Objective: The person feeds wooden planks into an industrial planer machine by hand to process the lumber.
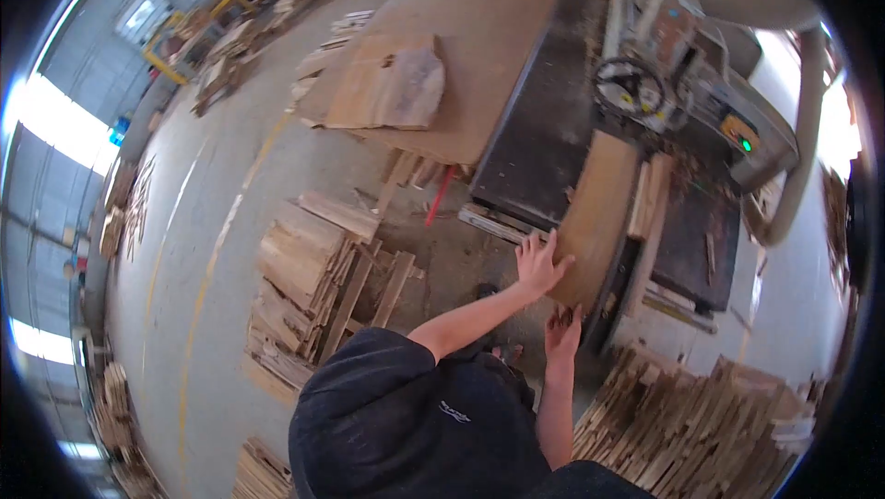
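A long wooden board [597,209] lies on the dark machine table [544,140], its far end close to the saw's handwheel [630,86]. At the board's left edge is my left hand [542,267], its fingers spread and its thumb reaching over the wood. My right hand [562,331] is at the board's near end, fingers curled against that end and grip partly hidden. Along the right side of the board runs a fence [619,280] with narrow wood strips [649,199] beside it.
A large sheet [479,47] at the back left carries a wide slab [387,84]. Wood offcuts [304,259] are stacked on the floor at left. A big pile of strips [682,416] stands at front right. The machine head [737,112] with its thick hose [802,149] overhangs the right side.
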The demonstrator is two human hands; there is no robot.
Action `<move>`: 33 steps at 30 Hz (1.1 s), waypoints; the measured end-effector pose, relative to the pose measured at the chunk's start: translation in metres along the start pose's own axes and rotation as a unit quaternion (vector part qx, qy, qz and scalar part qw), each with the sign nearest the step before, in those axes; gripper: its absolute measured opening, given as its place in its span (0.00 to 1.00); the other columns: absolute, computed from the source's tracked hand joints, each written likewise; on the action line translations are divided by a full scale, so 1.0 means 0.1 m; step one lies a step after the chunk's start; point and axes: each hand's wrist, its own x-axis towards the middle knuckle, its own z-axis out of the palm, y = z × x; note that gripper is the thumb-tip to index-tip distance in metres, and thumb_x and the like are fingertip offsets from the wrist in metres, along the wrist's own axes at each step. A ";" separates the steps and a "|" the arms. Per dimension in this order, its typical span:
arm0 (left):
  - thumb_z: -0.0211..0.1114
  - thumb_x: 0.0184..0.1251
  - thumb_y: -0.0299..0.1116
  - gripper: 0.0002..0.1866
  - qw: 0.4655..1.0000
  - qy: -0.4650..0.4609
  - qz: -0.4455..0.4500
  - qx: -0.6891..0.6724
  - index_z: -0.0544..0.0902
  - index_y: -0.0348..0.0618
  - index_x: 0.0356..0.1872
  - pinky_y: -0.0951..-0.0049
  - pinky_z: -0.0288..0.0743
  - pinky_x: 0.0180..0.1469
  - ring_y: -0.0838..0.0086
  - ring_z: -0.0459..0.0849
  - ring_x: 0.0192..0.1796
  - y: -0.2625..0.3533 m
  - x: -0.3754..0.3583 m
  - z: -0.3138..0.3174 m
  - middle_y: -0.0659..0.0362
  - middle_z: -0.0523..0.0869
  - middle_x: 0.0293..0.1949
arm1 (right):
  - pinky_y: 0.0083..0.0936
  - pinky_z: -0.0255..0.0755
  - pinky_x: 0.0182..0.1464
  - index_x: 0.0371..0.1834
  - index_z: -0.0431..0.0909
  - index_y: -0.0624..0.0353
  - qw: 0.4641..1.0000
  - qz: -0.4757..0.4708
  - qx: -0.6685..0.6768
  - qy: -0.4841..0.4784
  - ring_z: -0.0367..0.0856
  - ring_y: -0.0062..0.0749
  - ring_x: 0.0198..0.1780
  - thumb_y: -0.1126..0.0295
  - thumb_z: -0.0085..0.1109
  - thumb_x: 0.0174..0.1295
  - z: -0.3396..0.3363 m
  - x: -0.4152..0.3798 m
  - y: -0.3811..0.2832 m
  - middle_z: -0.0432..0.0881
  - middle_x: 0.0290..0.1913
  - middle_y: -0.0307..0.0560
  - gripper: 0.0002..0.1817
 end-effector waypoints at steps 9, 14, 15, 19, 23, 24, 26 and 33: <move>0.61 0.67 0.65 0.41 0.997 0.049 0.036 0.047 0.69 0.50 0.74 0.37 0.46 0.75 0.38 0.51 0.78 0.06 0.49 0.40 0.32 0.59 0.73 | 0.25 0.76 0.46 0.50 0.82 0.64 0.946 -0.075 -0.314 -0.026 0.85 0.30 0.46 0.57 0.56 0.76 0.53 0.13 -0.29 0.87 0.49 0.45 0.18; 0.60 0.70 0.61 0.39 0.998 0.039 0.032 0.036 0.68 0.50 0.75 0.37 0.46 0.75 0.41 0.49 0.80 0.14 0.67 0.38 0.34 0.57 0.75 | 0.35 0.78 0.54 0.49 0.84 0.62 0.809 -0.393 -0.437 -0.029 0.86 0.44 0.52 0.63 0.59 0.71 0.96 0.34 -0.45 0.87 0.52 0.54 0.14; 0.60 0.70 0.61 0.39 0.998 0.042 0.026 0.036 0.68 0.50 0.75 0.37 0.46 0.75 0.41 0.49 0.80 0.13 0.68 0.41 0.34 0.57 0.75 | 0.38 0.75 0.59 0.50 0.84 0.62 0.704 -0.496 -0.508 -0.039 0.83 0.48 0.57 0.65 0.60 0.70 1.05 0.44 -0.55 0.84 0.56 0.56 0.14; 0.64 0.68 0.55 0.37 0.997 0.057 0.047 0.033 0.68 0.47 0.73 0.39 0.49 0.73 0.41 0.53 0.78 0.09 0.79 0.42 0.37 0.61 0.73 | 0.45 0.67 0.70 0.55 0.81 0.62 0.562 -0.551 -0.612 -0.076 0.72 0.55 0.69 0.68 0.58 0.68 1.35 0.94 -0.78 0.77 0.66 0.58 0.15; 0.65 0.68 0.55 0.37 0.995 0.084 0.054 0.018 0.70 0.45 0.72 0.41 0.50 0.73 0.42 0.55 0.77 0.13 0.87 0.44 0.37 0.62 0.73 | 0.44 0.68 0.70 0.56 0.81 0.64 0.463 -0.614 -0.638 -0.038 0.74 0.52 0.69 0.69 0.55 0.70 1.34 1.17 -0.78 0.78 0.66 0.53 0.16; 0.65 0.68 0.55 0.37 0.994 0.089 0.057 0.014 0.70 0.45 0.72 0.41 0.50 0.73 0.42 0.55 0.77 0.17 0.95 0.44 0.37 0.62 0.73 | 0.44 0.68 0.70 0.56 0.81 0.64 0.459 -0.620 -0.635 -0.037 0.74 0.52 0.69 0.69 0.55 0.70 1.38 1.20 -0.82 0.78 0.66 0.53 0.16; 0.64 0.68 0.56 0.37 0.995 0.075 0.054 0.023 0.72 0.44 0.72 0.42 0.50 0.73 0.44 0.56 0.77 0.18 1.00 0.44 0.37 0.62 0.73 | 0.43 0.69 0.71 0.55 0.82 0.64 0.469 -0.621 -0.628 -0.031 0.74 0.51 0.69 0.70 0.55 0.69 1.40 1.24 -0.82 0.79 0.66 0.53 0.15; 0.65 0.68 0.53 0.33 0.987 0.137 0.078 -0.015 0.76 0.37 0.64 0.46 0.62 0.68 0.45 0.67 0.71 0.26 1.10 0.42 0.40 0.72 0.66 | 0.43 0.72 0.68 0.49 0.85 0.62 0.469 -0.636 -0.613 0.002 0.79 0.50 0.65 0.70 0.55 0.68 1.48 1.30 -0.84 0.85 0.59 0.52 0.13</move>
